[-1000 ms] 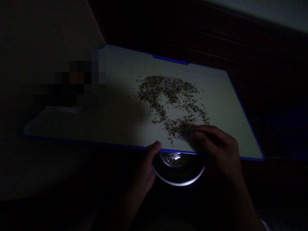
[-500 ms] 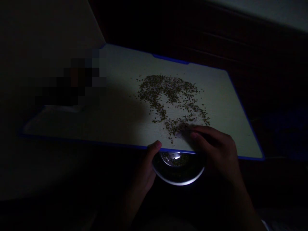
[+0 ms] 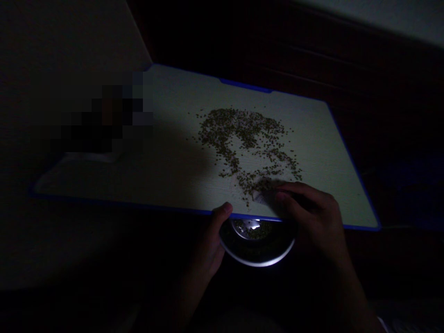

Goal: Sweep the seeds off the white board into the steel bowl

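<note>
Small greenish-brown beans [image 3: 239, 127] lie scattered over a pale tabletop board [image 3: 166, 171] with a blue edge. My right hand [image 3: 312, 206] is closed in a pinch on a thin, pale flat piece [image 3: 262, 196], whose kind I cannot make out. That piece rests among the beans near the front edge. My left hand [image 3: 217, 236] has its thumb over the front edge of the board, while its other fingers are below, mostly hidden. Right beside it, under the edge, is a shiny-rimmed round bowl [image 3: 262, 264] with some beans in it; whether the fingers touch it I cannot tell.
The room is very dark. A blurred, pixelated patch [image 3: 104, 113] covers the board's left end. A pale surface [image 3: 398, 16] shows at the top right, and a dim blue thing [image 3: 412, 194] lies to the right.
My right hand and the thin flat piece have shifted slightly left and stay near the front edge. My left hand, the bowl and the beans look nearly unchanged.
</note>
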### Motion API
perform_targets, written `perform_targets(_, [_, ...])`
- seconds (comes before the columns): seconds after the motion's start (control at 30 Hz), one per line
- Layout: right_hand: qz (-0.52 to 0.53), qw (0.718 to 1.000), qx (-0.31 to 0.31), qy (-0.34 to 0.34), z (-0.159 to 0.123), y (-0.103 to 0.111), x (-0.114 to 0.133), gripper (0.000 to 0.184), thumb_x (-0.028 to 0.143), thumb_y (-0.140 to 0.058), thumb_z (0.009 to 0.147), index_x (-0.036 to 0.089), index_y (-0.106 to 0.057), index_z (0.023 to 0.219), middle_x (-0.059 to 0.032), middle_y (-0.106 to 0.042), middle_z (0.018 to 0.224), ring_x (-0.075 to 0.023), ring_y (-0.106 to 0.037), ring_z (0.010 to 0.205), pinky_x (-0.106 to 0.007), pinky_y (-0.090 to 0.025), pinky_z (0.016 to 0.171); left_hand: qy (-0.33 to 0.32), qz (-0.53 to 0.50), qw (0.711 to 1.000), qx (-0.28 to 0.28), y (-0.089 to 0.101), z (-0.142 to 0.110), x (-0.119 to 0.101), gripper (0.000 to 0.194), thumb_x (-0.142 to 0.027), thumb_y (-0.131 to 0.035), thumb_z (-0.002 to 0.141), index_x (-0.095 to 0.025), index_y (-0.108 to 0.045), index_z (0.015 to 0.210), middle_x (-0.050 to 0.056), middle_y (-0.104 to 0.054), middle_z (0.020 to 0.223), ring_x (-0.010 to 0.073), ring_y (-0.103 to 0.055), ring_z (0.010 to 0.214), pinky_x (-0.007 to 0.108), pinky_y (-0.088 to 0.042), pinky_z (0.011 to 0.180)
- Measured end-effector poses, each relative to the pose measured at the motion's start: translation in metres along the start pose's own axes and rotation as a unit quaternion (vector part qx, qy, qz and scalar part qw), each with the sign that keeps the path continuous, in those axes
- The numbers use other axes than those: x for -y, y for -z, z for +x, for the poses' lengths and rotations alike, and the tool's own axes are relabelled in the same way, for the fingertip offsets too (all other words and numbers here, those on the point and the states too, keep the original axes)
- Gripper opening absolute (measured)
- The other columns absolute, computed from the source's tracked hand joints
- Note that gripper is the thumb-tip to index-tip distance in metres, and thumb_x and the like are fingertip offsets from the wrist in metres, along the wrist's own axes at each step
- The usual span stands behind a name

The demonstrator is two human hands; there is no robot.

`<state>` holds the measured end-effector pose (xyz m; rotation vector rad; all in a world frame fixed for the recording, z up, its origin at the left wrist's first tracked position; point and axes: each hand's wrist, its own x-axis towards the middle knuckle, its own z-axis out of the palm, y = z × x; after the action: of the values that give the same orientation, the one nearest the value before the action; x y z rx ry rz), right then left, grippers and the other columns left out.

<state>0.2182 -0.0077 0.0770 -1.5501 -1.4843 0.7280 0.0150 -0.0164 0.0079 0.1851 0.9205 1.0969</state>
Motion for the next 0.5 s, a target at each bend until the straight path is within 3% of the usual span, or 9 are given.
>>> perform_targets(0.2, [-0.008, 1.000, -0.025, 0.005, 0.0006, -0.0007, -0.0024, 0.015, 0.040, -0.079, 0.094, 0.031, -0.086, 0.104, -0.0026, -0.087, 0.107, -0.0237, -0.081, 0.096, -0.042, -0.065, 0.088, -0.005, 0.006, 1.000, 0.009, 0.0003, 0.0004, -0.0010, 0.025, -0.040, -0.087, 0.084, -0.019, -0.084, 0.098, 0.010, -0.087, 0.100, 0.0345, -0.078, 0.114, 0.044, -0.061, 0.101])
perform_targets(0.5, [0.005, 1.000, 0.008, -0.001, 0.0006, -0.0022, 0.0012, 0.014, 0.037, -0.080, 0.093, 0.034, -0.086, 0.105, -0.0001, -0.087, 0.112, -0.0223, -0.082, 0.101, -0.040, -0.065, 0.090, -0.008, 0.019, 1.000, 0.003, 0.0014, 0.0021, 0.0009, 0.023, -0.042, -0.085, 0.084, -0.021, -0.083, 0.094, 0.011, -0.086, 0.099, 0.0361, -0.077, 0.116, 0.044, -0.061, 0.099])
